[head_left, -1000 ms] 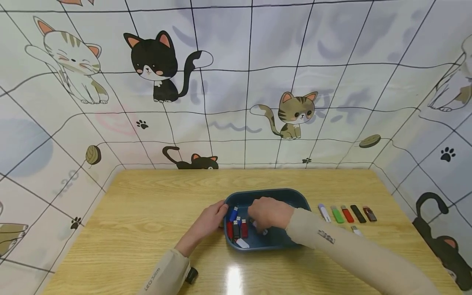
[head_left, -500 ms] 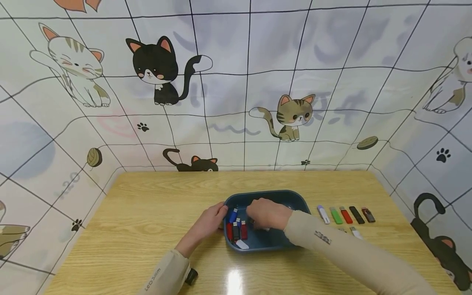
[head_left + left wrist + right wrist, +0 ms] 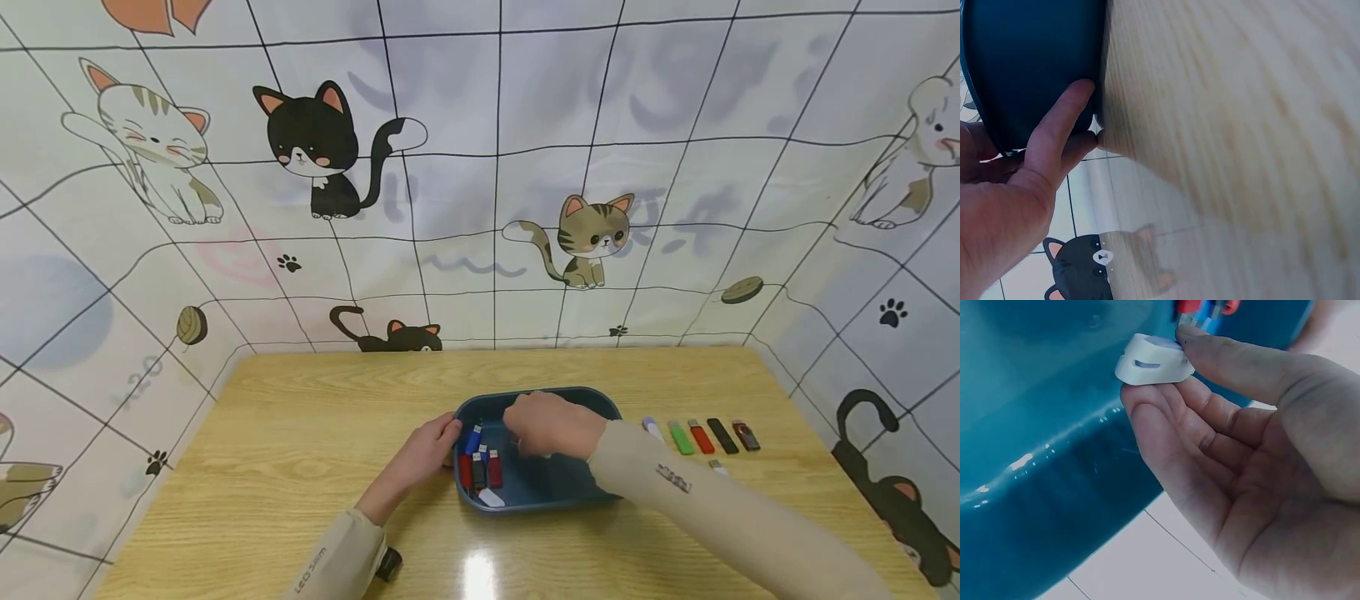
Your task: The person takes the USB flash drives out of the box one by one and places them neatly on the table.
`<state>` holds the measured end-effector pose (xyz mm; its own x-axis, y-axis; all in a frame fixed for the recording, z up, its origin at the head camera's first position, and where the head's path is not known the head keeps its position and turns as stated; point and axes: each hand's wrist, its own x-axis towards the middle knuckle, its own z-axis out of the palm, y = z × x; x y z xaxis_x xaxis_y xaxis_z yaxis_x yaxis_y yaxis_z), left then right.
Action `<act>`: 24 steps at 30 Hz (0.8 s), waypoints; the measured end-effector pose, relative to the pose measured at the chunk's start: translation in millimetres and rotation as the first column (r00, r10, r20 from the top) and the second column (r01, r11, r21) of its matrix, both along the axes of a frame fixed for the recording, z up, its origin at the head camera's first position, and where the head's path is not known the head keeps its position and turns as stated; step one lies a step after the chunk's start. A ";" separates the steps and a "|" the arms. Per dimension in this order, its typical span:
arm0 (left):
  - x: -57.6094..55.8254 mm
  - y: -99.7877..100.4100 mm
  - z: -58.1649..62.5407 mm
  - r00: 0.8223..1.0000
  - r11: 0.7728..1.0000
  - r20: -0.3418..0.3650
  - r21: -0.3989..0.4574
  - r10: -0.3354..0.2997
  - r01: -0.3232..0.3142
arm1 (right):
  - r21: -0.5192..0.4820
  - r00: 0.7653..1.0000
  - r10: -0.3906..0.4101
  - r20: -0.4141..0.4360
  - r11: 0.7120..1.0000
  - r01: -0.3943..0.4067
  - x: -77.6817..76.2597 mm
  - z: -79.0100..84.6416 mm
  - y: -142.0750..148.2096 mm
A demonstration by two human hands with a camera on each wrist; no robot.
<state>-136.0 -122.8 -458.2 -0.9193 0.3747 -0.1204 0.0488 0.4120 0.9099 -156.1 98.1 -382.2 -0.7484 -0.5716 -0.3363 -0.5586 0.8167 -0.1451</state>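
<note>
- White USB stick [image 3: 1154,365] is pinched between the thumb and fingers of the right hand [image 3: 555,425], inside or just above the blue tray [image 3: 540,492]; whether the tray floor is touched cannot be told.
- At its left end, the tray is held by the left hand [image 3: 420,450], with one finger laid along the outer wall.
- Small and smooth-looking, the stick could be dropped among the loose sticks [image 3: 494,469] if the fingertip hold is loosened or the rim is knocked.
- Ranked at right, a row of sticks [image 3: 701,437] could be disarranged if it is brushed by the right sleeve [image 3: 720,512].
- Everything is carried by a pale wood-grain table [image 3: 337,417], on which a bright patch of light is mirrored.
- Behind and on both sides, the table is bounded by white walls [image 3: 450,192] printed with grid lines, cartoon cats and paw marks.
</note>
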 end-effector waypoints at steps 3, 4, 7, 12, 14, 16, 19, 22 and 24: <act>0.3 1.1 -0.3 1.000 1.000 0.008 0.013 -0.007 0.007 | -0.049 1.000 0.013 -0.008 0.999 -0.013 2.2 7.7 8.7; 0.3 1.5 -0.2 1.000 1.000 0.012 0.018 -0.009 0.009 | -0.072 1.000 0.020 -0.012 0.997 -0.021 2.9 9.6 12.1; 0.3 2.3 0.2 1.000 0.999 0.023 0.029 -0.014 0.013 | -0.142 0.999 0.029 -0.024 0.989 -0.032 5.7 13.7 22.8; -0.2 2.9 1.0 1.000 0.999 0.027 0.034 -0.014 0.013 | -0.234 1.000 -0.007 -0.020 0.972 0.002 10.7 17.3 37.1; -0.4 3.1 1.1 1.000 0.999 0.026 0.035 -0.014 0.013 | -0.249 1.000 -0.030 -0.010 0.968 0.026 12.0 18.2 40.2; -0.7 3.2 0.4 0.999 0.999 0.029 0.039 -0.014 0.013 | -0.252 0.999 -0.048 -0.013 0.967 0.043 13.5 18.7 42.4; -0.7 2.9 -1.0 0.999 0.999 0.033 0.044 -0.016 0.014 | -0.256 0.996 -0.073 -0.041 0.965 0.060 16.1 19.3 45.5; -0.7 1.8 -2.6 0.999 0.999 0.035 0.038 -0.011 0.010 | -0.281 0.992 -0.099 -0.082 0.957 0.072 18.5 20.5 49.9; -0.7 0.7 -3.0 0.999 0.999 0.032 0.033 -0.010 0.009 | -0.309 0.989 -0.105 -0.102 0.948 0.068 20.3 22.0 53.1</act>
